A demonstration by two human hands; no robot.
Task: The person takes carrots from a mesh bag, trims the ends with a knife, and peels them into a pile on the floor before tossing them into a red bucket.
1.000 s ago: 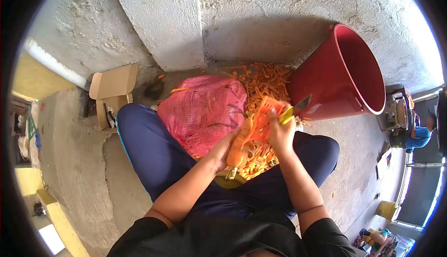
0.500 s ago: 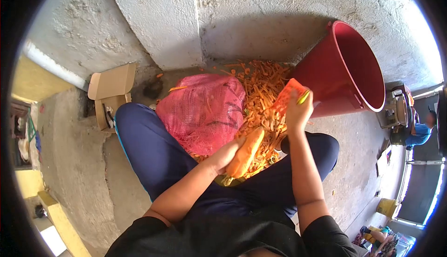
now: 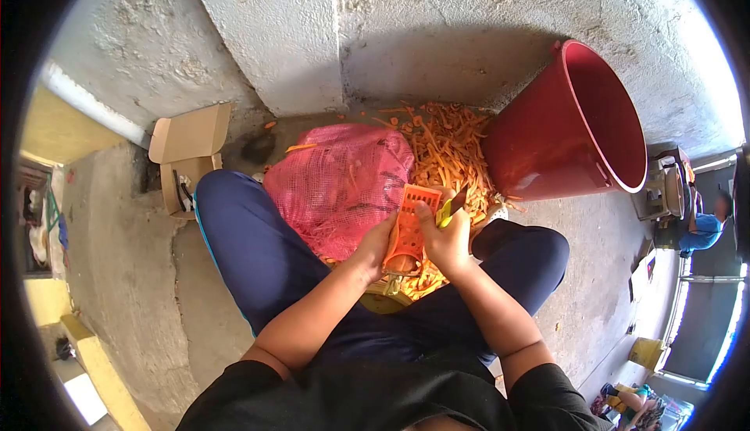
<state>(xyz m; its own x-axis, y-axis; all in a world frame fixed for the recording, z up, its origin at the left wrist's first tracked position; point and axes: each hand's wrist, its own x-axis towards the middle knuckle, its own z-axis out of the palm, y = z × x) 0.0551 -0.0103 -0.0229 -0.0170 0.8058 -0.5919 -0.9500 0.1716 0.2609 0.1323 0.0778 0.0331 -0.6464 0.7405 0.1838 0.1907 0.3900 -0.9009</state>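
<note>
My left hand (image 3: 373, 250) is closed around a thick carrot (image 3: 402, 264), whose lower end shows between my knees. Over the carrot lies an orange plastic peeler (image 3: 418, 199) with rows of slots, gripped by my right hand (image 3: 448, 245). A knife with a yellow-green handle (image 3: 444, 213) is also tucked in the right hand, its dark blade pointing up and right. The peeler hides most of the carrot. Orange peelings (image 3: 447, 146) lie heaped beyond my hands, and more surround a yellowish container rim (image 3: 383, 304) below them.
A stuffed pink mesh sack (image 3: 336, 181) rests left of the peelings. The large red bucket (image 3: 539, 130) leans at the right by the rough wall (image 3: 437, 9). An open cardboard box (image 3: 187, 140) sits beyond my left knee. People are at the far right edge.
My right hand has come down and left, bringing the peeler from above the peelings onto the carrot. The left hand still holds the carrot, now mostly covered.
</note>
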